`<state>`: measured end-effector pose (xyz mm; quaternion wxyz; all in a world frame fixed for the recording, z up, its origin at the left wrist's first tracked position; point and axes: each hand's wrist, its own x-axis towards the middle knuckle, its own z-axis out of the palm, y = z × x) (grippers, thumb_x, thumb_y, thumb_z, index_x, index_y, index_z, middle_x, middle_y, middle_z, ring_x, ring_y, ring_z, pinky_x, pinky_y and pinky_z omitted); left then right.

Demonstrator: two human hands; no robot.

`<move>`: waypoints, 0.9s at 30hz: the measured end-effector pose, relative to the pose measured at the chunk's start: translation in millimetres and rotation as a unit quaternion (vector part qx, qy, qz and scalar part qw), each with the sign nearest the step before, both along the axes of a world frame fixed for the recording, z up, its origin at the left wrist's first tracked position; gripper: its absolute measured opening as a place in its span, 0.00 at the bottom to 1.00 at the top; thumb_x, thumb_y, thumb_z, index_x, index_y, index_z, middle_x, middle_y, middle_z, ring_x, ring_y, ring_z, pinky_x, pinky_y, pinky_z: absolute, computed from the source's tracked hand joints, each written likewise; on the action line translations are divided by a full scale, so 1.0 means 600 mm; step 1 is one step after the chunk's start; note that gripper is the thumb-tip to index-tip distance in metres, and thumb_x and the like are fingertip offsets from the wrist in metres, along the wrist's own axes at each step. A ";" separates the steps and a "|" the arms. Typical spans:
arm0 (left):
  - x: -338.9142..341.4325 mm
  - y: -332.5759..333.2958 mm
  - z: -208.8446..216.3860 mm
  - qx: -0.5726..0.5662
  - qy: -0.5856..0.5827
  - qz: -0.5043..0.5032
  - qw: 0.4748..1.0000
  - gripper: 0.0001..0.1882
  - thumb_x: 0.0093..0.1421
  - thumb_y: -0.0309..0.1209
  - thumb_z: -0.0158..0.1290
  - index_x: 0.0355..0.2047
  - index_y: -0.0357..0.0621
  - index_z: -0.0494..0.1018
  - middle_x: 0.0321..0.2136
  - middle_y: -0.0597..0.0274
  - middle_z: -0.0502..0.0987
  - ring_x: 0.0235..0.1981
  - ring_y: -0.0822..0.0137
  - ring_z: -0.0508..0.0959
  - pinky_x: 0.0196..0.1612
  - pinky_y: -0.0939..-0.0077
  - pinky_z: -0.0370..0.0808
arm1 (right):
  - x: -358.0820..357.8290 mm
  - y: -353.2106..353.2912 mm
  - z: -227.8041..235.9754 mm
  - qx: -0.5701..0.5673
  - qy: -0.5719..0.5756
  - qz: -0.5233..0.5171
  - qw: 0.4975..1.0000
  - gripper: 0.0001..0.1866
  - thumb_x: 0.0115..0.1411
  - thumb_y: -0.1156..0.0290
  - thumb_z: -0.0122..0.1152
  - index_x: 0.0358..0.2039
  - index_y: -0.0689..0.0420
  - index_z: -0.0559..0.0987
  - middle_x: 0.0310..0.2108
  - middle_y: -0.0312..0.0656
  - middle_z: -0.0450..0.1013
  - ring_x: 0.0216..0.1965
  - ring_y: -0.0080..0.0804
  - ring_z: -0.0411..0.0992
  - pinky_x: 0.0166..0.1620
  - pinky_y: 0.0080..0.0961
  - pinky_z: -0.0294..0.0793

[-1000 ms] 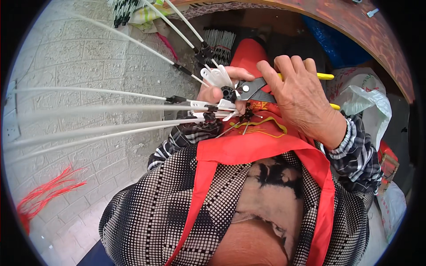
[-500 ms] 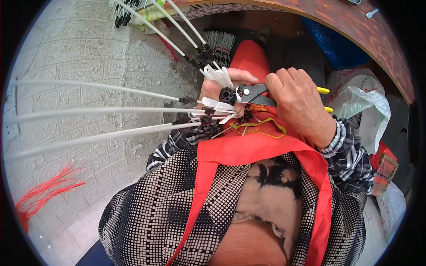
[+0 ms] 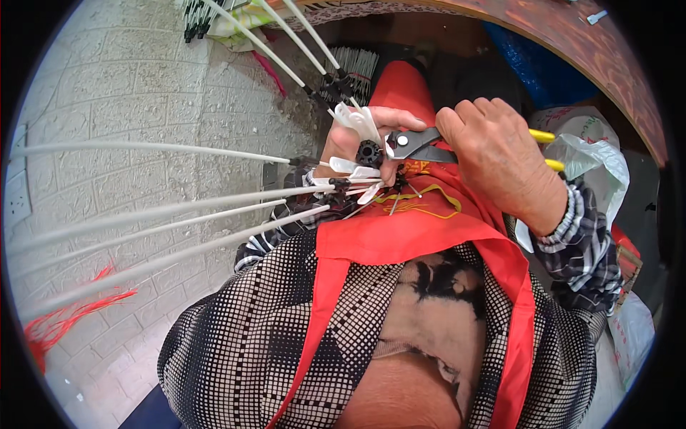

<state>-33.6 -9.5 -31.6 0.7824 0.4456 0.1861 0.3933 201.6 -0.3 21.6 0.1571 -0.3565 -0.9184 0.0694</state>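
Observation:
My left hand (image 3: 344,141) is closed around a black round hub (image 3: 369,154) with a hole in its middle. Flat white plastic tabs (image 3: 363,123) fan out about the hub between my fingers. Long white rods (image 3: 179,207) with black joints spread from this assembly to the left and upward. My right hand (image 3: 500,161) grips pliers (image 3: 427,149) with dark jaws and yellow handles. Their jaw tip lies by my left thumb, just right of the hub; whether it pinches anything I cannot tell. Below the thumb, small black parts with thin pins (image 3: 400,186) rest over my red apron (image 3: 400,236).
A wooden table edge (image 3: 607,79) curves across the top right. White plastic bags (image 3: 586,150) stand at right, near a blue bag (image 3: 536,68). A bundle of white rods (image 3: 354,68) lies beyond my hands. Red strands (image 3: 71,311) hang by the pale brick-patterned wall (image 3: 143,100).
My right hand and the pliers have shifted to the right, and the jaws now sit a little farther from the hub. The rods in my left hand have swung slightly.

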 end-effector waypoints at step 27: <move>0.003 0.007 -0.014 -0.026 -0.064 -0.019 0.997 0.59 0.47 0.74 0.43 0.56 0.23 0.62 0.28 0.51 0.79 0.22 0.69 0.78 0.23 0.77 0.75 | -0.003 0.015 0.026 0.043 -0.104 0.016 0.994 0.05 0.53 0.72 0.56 0.30 0.58 0.71 0.26 0.41 0.69 0.30 0.35 0.70 0.38 0.28 0.68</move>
